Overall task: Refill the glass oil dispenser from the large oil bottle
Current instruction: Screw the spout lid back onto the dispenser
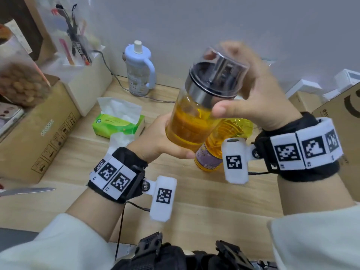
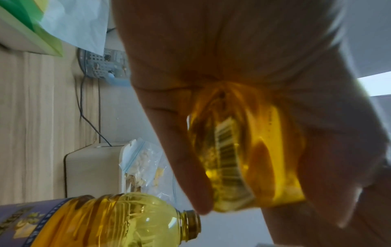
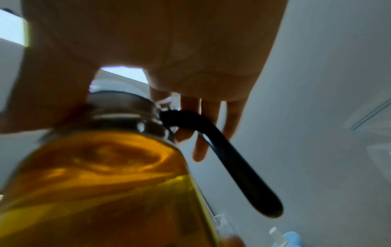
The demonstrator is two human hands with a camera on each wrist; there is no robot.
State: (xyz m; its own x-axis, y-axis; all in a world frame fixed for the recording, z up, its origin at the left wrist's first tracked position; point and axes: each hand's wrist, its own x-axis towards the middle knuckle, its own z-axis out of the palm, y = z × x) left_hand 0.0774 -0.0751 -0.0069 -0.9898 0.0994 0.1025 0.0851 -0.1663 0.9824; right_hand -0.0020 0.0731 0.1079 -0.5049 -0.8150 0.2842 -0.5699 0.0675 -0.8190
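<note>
You have two oil vessels in view: one glass oil dispenser (image 1: 191, 115), held up tilted above the wooden table (image 1: 194, 191), and one large oil bottle (image 1: 216, 145) standing on the table just behind and below it, its neck uncapped. Your left hand (image 1: 157, 141) wraps the dispenser's base, where a barcode sticker shows, while your right hand (image 1: 259, 98) curls around its steel collar and clear cap, the black lever beside your fingers. The dispenser is roughly half full of amber oil; the bottle's purple label is too blurred to read.

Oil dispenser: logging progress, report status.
Left hand grips oil dispenser base, tilted. Right hand curled round its top. Large oil bottle uncapped on table, beneath.
</note>
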